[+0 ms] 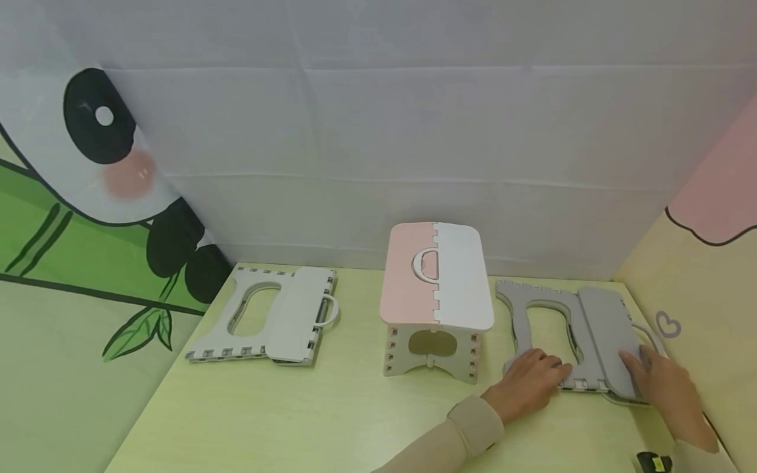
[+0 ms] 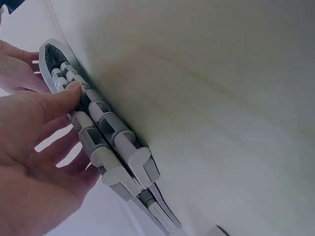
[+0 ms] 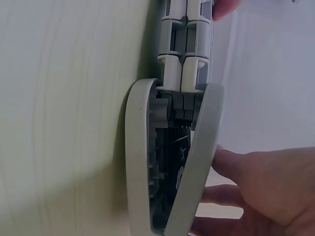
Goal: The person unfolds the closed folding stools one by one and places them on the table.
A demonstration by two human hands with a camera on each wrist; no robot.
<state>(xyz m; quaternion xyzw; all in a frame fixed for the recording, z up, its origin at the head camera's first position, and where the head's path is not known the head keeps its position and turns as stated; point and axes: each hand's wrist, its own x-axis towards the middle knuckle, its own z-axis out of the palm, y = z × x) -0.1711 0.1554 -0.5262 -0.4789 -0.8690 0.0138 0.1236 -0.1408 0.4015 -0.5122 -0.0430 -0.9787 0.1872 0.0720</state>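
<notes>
The grey stool (image 1: 589, 338), folded flat at the right of the table (image 1: 284, 420), is pinched at its near edge by the curled left hand (image 1: 528, 382); the right hand (image 1: 673, 389) is laid on the seat (image 1: 612, 345) by the handle (image 1: 654, 337), its closure untellable. Unfolding or folding seems in hand, so steadied legs (image 1: 522, 318) and a controlled seat are probably called for.

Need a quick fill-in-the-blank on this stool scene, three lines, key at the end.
1. The left hand and right hand touch the grey stool on the ____ side of the table.
2. The middle stool stands unfolded, its top half white and half ____.
3. Counting the left stool, ____ stools are folded.

Missing words: right; pink; two
</notes>
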